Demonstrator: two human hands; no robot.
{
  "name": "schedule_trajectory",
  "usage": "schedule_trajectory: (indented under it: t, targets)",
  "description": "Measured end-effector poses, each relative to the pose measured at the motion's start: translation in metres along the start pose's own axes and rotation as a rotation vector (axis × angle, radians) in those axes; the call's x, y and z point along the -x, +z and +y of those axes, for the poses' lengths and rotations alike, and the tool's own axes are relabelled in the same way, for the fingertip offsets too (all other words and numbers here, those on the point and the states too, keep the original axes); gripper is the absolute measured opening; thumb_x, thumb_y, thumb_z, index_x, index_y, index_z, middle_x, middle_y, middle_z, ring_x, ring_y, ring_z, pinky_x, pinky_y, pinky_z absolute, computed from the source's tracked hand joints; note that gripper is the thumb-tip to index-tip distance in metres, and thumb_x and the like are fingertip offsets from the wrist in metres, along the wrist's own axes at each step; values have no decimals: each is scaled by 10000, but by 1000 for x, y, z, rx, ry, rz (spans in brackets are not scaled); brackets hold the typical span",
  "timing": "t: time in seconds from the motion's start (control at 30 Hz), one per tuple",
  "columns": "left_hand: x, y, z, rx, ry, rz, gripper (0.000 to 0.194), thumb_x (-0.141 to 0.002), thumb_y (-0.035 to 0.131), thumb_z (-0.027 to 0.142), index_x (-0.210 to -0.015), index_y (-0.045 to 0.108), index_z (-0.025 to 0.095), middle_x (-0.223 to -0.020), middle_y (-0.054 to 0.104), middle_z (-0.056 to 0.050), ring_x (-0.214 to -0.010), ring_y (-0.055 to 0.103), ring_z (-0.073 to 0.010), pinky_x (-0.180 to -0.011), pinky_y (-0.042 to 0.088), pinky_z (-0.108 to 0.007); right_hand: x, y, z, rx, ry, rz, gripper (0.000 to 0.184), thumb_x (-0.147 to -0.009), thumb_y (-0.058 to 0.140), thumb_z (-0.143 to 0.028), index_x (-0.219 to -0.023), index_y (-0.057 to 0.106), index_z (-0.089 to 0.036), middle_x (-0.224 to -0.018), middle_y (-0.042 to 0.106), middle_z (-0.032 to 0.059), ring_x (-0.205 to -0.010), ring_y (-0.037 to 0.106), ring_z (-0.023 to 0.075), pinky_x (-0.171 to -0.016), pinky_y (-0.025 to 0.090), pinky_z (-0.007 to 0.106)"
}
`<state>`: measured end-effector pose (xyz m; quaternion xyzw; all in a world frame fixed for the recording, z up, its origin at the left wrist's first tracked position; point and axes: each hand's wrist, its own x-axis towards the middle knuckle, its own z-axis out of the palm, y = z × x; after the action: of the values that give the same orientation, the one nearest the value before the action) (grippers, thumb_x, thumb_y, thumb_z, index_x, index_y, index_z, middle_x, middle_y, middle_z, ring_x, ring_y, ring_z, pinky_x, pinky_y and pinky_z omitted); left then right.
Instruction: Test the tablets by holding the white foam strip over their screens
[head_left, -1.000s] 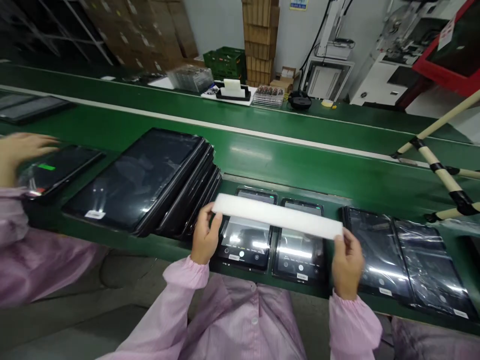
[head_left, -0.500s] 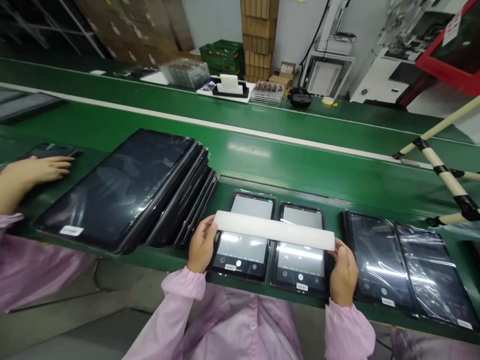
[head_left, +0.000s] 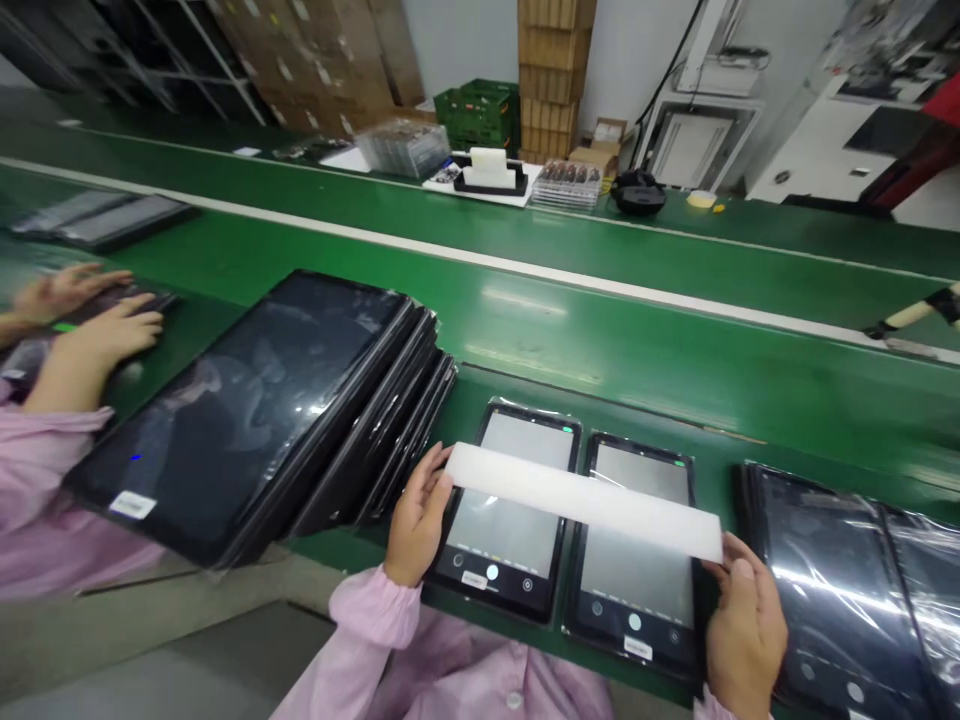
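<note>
A long white foam strip (head_left: pixel 585 500) spans between my two hands, above a pair of tablets. My left hand (head_left: pixel 417 515) grips its left end between thumb and fingers. At the other end, my right hand (head_left: pixel 746 625) is closed on the strip the same way. Beneath it lie the left tablet (head_left: pixel 502 545) and the right tablet (head_left: pixel 634 590), side by side, both lit with a camera-like screen and a round white button. The strip covers a band across the middle of each.
Left of me leans a stack of dark tablets (head_left: pixel 247 400) in clear film. More film-wrapped tablets (head_left: pixel 832 570) lie to the right. A co-worker's hands (head_left: pixel 105 335) handle a device at far left. Behind the green conveyor (head_left: pixel 525 310) stand clear trays (head_left: pixel 566 185) and green crates (head_left: pixel 480 112).
The view has shifted left and closer, so the bench things sit further right. Both hands still hold the foam strip over the tablets. A second co-worker hand now shows at left.
</note>
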<state>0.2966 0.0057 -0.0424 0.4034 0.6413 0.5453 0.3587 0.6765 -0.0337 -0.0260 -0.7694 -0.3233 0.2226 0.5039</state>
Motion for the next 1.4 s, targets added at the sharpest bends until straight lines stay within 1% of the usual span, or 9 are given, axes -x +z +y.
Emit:
schedule_trajectory:
  t: [0.33, 0.5, 0.6, 0.7, 0.9, 1.0, 1.1, 1.23, 1.4]
  targets:
    - [4, -1, 0, 76, 30, -63, 756, -993, 642, 487, -1639, 310, 277, -1634, 455, -198, -1162, 684, -230, -1046, 549, -423, 5, 0, -17, 151, -43, 17, 478, -1010, 554, -493, -1307, 711, -153, -1173, 725, 131, -1021, 703, 325, -1008, 501, 531]
    - [51, -14, 7, -72, 44, -193, 1070, -905, 765, 402, -1697, 49, 336, -1718, 289, -176, -1432, 522, -320, -1200, 426, -532, 27, -18, -8, 1, -18, -129, 589, -967, 656, -576, -1403, 630, -181, -1329, 673, 145, -1137, 682, 328, -1106, 454, 595]
    - [76, -15, 12, -257, 54, -219, 1191, -834, 838, 395, -1702, 25, 323, -1720, 277, -178, -1553, 362, -376, -1268, 308, -593, 43, -23, -3, -16, -24, -111, 578, -936, 707, -582, -1360, 653, -193, -1341, 675, 145, -1187, 664, 328, -1129, 445, 578]
    - [83, -10, 14, -319, 54, -195, 1193, -832, 836, 410, -1704, 28, 305, -1710, 288, -197, -1566, 341, -383, -1270, 302, -595, 50, -22, 0, -17, -48, -91, 569, -915, 733, -575, -1325, 674, -185, -1280, 704, 146, -1185, 665, 330, -1119, 459, 564]
    - [77, -8, 14, -371, 58, -169, 1178, -819, 839, 443, -1704, 77, 288, -1686, 340, -200, -1532, 397, -387, -1249, 334, -593, 49, -22, 4, -48, -83, -113, 548, -921, 725, -570, -1303, 678, -180, -1282, 704, 144, -1186, 662, 321, -1106, 471, 548]
    - [65, -14, 13, -314, 39, -165, 1046, -881, 771, 442, -1696, 132, 293, -1648, 413, -183, -1457, 493, -344, -1198, 413, -552, 51, -25, 5, -43, -74, -131, 514, -951, 693, -560, -1305, 678, -189, -1301, 700, 139, -1191, 661, 310, -1105, 476, 531]
    - [37, -18, 10, -199, 10, -84, 849, -930, 678, 464, -1648, 278, 253, -1517, 556, -180, -1136, 681, -252, -942, 582, -422, 54, -26, 7, -40, -77, -142, 494, -970, 676, -546, -1312, 675, -189, -1321, 693, 140, -1213, 651, 307, -1099, 486, 520]
    - [-1, -13, 8, -163, -11, -38, 714, -921, 626, 554, -1517, 472, 191, -1298, 684, -149, -806, 681, -172, -590, 534, -265, 54, -26, 11, -47, -103, -136, 464, -984, 664, -529, -1289, 680, -179, -1309, 698, 149, -1214, 652, 305, -1098, 485, 522]
    - [-10, -5, 9, -307, 59, -27, 605, -963, 554, 596, -1395, 615, 176, -1010, 734, -71, -823, 687, -195, -710, 559, -288, 54, -24, 15, -63, -114, -143, 455, -997, 638, -522, -1292, 671, -178, -1312, 695, 160, -1208, 659, 309, -1096, 492, 533]
